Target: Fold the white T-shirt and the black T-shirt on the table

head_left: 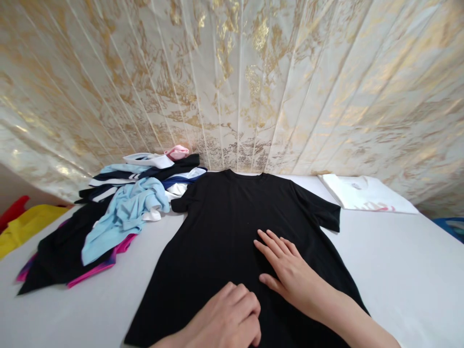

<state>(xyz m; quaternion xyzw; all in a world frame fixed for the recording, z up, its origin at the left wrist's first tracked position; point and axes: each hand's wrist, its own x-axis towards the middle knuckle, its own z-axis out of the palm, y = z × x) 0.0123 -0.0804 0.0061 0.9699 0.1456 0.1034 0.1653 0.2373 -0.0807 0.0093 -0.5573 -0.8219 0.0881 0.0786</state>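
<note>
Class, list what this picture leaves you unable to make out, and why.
In the head view:
Left hand: its palm and anything it holds, hidden by the hand itself.
Black T-shirt: partly cut off by the bottom edge.
White shirt: print too small to read.
Blue object: cut off by the right edge.

I see the person's right hand (288, 273), which is bare, and its fingers (267, 251) are slim, with narrow, rounded tips. The thumb (271, 284) is also slender, and its nail looks short. The wrist is narrow, and the right forearm (344, 309), bare too, becomes gradually wider to the near right. The left hand (232, 316) is bare as well, with rounded knuckles (237, 292) and a smooth, broad back. Beside the right forearm, at the near edge, is a small white patch; whether it is a sleeve, I cannot tell.
</note>
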